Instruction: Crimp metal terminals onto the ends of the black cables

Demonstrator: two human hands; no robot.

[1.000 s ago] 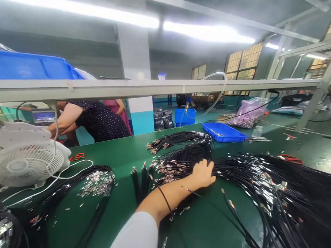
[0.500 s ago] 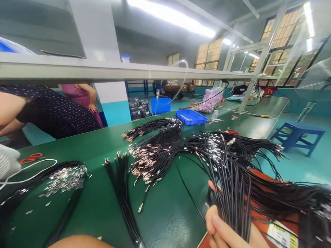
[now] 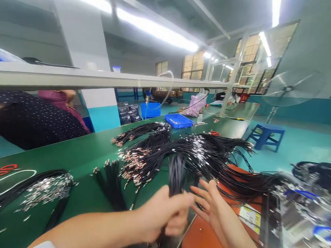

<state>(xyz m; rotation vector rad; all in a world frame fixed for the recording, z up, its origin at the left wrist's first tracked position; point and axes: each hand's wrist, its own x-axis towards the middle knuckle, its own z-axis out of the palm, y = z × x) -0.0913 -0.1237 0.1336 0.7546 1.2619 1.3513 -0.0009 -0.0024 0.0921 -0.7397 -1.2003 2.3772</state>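
Observation:
My left hand (image 3: pixel 165 211) is closed around a bundle of black cables (image 3: pixel 177 174), whose strands stand up above the fist and whose lower ends hang below it. Just to the right, my right hand (image 3: pixel 210 201) has its fingers spread, with nothing in it. Behind both hands, a large pile of black cables (image 3: pixel 164 149) with metal terminals lies across the green table (image 3: pixel 84 149). A smaller cable bundle (image 3: pixel 110 183) lies left of my left hand, and another with silvery terminals (image 3: pixel 47 188) is farther left.
A blue tray (image 3: pixel 179 121) and red-handled scissors (image 3: pixel 214 133) are at the back; more red scissors (image 3: pixel 3 170) lie far left. An orange stool (image 3: pixel 204 235) is below my right hand. A person (image 3: pixel 39 118) bends beyond the table. Metal parts (image 3: pixel 304 210) are at the right.
My left hand has come into view and now grips a cable bundle. My right hand, which held the cables, has let go and opened. The view has turned to the right.

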